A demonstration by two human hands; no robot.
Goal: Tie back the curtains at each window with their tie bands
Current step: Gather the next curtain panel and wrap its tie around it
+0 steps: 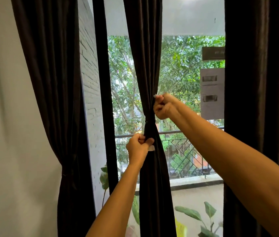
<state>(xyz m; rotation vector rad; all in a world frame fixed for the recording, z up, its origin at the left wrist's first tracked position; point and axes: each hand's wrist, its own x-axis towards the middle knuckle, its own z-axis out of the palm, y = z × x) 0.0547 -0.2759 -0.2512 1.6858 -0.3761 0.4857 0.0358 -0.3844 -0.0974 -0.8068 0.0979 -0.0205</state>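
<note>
The middle curtain (149,74), cinched by its tie band (149,121) before the window (186,74), was gripped below by the left hand (139,146) and pinched above by the right hand (163,106), so the band could be pulled loose.

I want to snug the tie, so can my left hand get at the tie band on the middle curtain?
Probably yes. The left hand grips the middle curtain just below the tie band, with nothing between them; it would only have to let go and slide up.

Pale balcony floor (195,195) outside
</note>
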